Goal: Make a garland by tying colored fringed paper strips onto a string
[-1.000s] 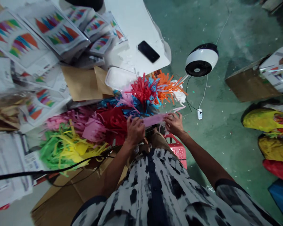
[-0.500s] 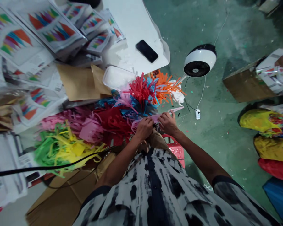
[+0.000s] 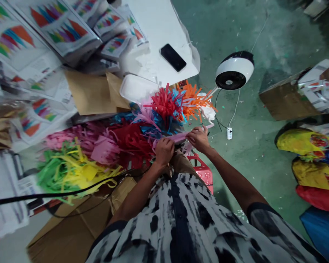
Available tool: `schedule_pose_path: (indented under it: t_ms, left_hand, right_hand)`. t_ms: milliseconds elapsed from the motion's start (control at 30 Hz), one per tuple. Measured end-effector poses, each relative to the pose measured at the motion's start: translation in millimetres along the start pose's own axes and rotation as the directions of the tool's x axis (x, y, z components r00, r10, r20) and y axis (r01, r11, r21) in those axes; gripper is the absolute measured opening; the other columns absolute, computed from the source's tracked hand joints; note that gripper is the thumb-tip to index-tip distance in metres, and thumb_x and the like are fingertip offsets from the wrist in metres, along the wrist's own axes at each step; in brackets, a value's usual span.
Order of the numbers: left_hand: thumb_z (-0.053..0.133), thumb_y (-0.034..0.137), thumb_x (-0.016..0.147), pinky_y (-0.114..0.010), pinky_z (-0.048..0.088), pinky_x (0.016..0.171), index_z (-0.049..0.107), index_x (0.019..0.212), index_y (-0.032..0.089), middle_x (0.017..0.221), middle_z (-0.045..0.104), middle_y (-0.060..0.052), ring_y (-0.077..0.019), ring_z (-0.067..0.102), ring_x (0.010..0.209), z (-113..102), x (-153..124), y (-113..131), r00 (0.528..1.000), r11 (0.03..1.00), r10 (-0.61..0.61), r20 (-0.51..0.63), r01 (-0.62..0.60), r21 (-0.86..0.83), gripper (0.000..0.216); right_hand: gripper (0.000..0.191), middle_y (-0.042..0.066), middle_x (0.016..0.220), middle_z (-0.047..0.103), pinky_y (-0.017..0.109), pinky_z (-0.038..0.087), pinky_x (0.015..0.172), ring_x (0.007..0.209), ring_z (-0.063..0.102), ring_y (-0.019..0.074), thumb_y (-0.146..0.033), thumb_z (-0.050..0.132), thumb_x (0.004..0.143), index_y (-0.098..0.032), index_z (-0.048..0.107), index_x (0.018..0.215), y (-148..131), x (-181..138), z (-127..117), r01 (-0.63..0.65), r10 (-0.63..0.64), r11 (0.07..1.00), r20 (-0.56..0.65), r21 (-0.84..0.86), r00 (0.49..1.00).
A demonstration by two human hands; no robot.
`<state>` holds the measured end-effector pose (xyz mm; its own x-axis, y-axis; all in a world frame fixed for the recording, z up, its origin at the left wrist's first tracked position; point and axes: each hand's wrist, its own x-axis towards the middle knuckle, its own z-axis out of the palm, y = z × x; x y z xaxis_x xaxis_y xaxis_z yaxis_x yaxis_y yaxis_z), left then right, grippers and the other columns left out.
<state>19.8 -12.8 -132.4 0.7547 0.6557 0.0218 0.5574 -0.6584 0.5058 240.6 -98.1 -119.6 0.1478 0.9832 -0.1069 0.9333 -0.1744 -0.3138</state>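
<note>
My left hand and my right hand both pinch a strip of pink fringed paper held between them above my lap. Each hand's fingers are closed on one end of the strip. Just beyond the hands lies a heap of cut paper fringes: red, orange, blue, dark red, pink, green and yellow.
A white table carries a black phone and stacks of printed packets. A white fan stands on the green floor. A red stool, cardboard boxes and coloured bags lie around.
The hands first came together, then drew slightly apart again along the pink strip, and the right hand has risen a little. The view shifted slightly.
</note>
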Motion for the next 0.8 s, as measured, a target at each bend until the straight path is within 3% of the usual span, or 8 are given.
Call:
schedule_pose_path:
  t_ms: [133, 300, 500, 800]
  left_hand:
    - [0.055, 0.028, 0.102, -0.041, 0.046, 0.087, 0.074, 0.095, 0.020, 0.098, 0.074, -0.010, -0.0273, 0.060, 0.098, -9.5, 3.4, -6.6, 0.989, 0.990, -0.144, -0.018, 0.144, 0.011, 0.022]
    - [0.052, 0.028, 0.103, -0.042, 0.041, 0.087, 0.073, 0.096, 0.019, 0.098, 0.074, -0.011, -0.0286, 0.060, 0.098, -10.7, 9.2, -10.2, 0.990, 0.989, -0.142, 0.002, 0.142, 0.053, 0.024]
    - [0.049, 0.028, 0.104, -0.043, 0.040, 0.087, 0.073, 0.095, 0.019, 0.097, 0.073, -0.012, -0.0290, 0.059, 0.098, -8.3, 9.4, -10.1, 0.988, 0.986, -0.156, 0.013, 0.155, 0.060, 0.027]
    - [0.050, 0.032, 0.104, -0.044, 0.037, 0.086, 0.072, 0.096, 0.018, 0.098, 0.073, -0.012, -0.0301, 0.059, 0.099, -7.7, 12.0, -4.6, 0.970, 0.965, -0.240, 0.032, 0.235, 0.113, 0.027]
  right_hand:
    - [0.021, 0.006, 0.099, 0.079, 0.060, 0.012, 0.119, 0.116, 0.058, 0.0309, -0.039, 0.061, 0.101, -0.026, 0.076, 0.096, 4.2, 9.2, -0.3, -0.040, 0.038, 0.998, 0.044, 0.049, 0.998]
    - [0.019, 0.007, 0.099, 0.077, 0.063, 0.009, 0.120, 0.119, 0.056, 0.0328, -0.040, 0.064, 0.099, -0.024, 0.075, 0.094, -4.2, 19.3, -8.0, -0.013, 0.011, 1.000, 0.057, 0.023, 0.998]
    - [0.019, 0.010, 0.114, 0.072, 0.069, 0.007, 0.121, 0.125, 0.049, 0.0355, -0.042, 0.068, 0.095, -0.025, 0.077, 0.095, -4.4, 24.1, -14.5, -0.017, 0.015, 1.000, 0.062, 0.020, 0.998]
    - [0.026, 0.012, 0.115, 0.071, 0.073, 0.006, 0.121, 0.130, 0.046, 0.0371, -0.041, 0.065, 0.096, -0.022, 0.079, 0.086, -2.8, 40.9, -16.4, -0.042, 0.044, 0.999, 0.193, -0.019, 0.980]
